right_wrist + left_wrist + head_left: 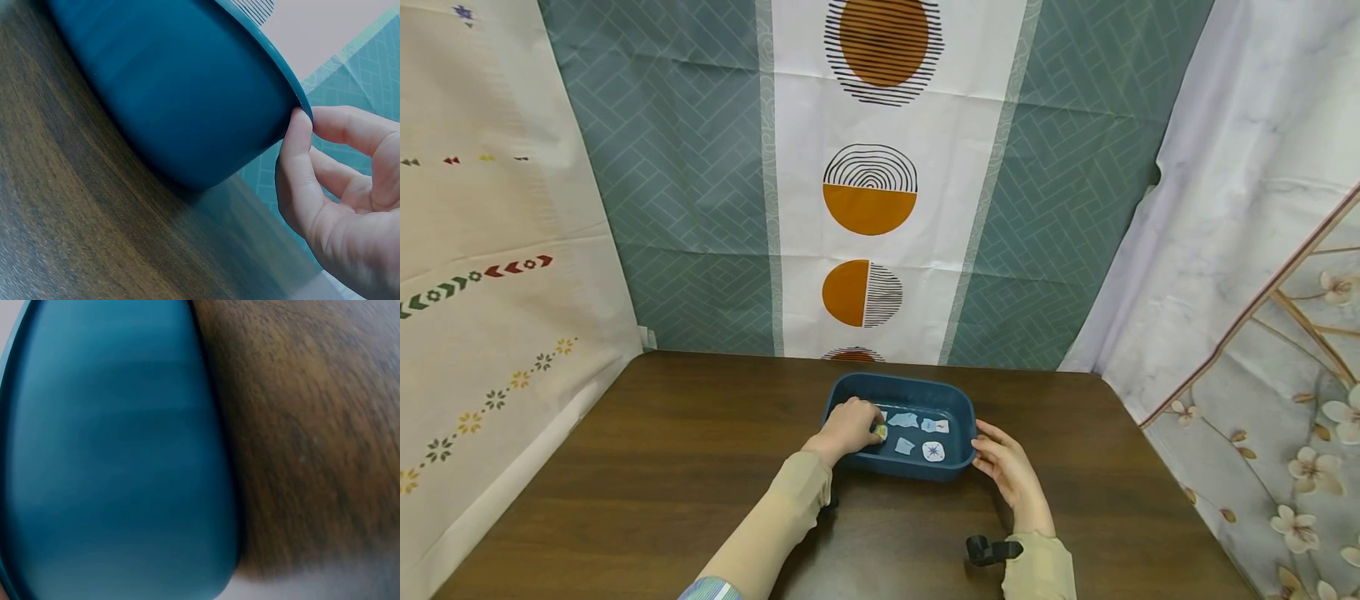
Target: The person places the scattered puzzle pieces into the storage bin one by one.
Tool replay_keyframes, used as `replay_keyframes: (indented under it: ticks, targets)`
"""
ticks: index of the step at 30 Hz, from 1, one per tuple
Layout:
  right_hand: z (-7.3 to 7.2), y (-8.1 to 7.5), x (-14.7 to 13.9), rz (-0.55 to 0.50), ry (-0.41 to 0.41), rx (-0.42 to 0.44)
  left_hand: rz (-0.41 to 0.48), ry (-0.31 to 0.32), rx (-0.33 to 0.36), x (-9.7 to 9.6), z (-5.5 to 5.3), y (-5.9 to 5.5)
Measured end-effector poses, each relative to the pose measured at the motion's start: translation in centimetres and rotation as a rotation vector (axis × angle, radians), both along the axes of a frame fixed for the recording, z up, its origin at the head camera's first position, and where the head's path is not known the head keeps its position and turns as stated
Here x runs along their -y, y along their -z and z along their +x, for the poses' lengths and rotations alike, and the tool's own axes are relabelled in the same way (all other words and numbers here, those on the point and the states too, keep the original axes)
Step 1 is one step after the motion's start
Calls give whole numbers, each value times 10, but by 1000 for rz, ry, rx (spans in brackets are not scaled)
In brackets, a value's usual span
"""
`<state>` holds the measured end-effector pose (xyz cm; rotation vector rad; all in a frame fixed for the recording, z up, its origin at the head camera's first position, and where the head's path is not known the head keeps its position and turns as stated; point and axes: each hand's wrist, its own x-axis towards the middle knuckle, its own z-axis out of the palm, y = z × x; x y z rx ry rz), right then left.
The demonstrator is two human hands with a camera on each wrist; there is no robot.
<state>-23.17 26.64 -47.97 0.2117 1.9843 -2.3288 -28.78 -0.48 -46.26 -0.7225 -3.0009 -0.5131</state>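
Note:
A dark blue plastic tub [898,472] stands on the wooden table. In its right half lie flat light-blue paper cutouts [903,420], another beside a white tag [936,426], a small blue piece [905,447] and a round white cutout with a blue star [933,451]. My left hand [847,427] reaches over the tub's left end and pinches a small yellow-and-white cutout [882,432] between thumb and fingers. My right hand [350,181] pinches the tub's right rim between thumb and finger. The left wrist view shows the tub's outer wall [125,450] but no left fingers.
The brown wooden table [700,467] extends on both sides of the tub. Behind it hangs a green and white patterned curtain [692,208]. Patterned cloths hang at the left and right. A black strap clip [988,550] sticks out from my right wrist.

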Motion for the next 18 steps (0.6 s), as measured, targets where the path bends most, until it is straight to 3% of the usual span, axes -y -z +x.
replay_keyframes:
  ticks: [18]
  targets:
    - [1, -1, 0, -4, -6, -6, 15, -13, 68, 0, 1, 0]
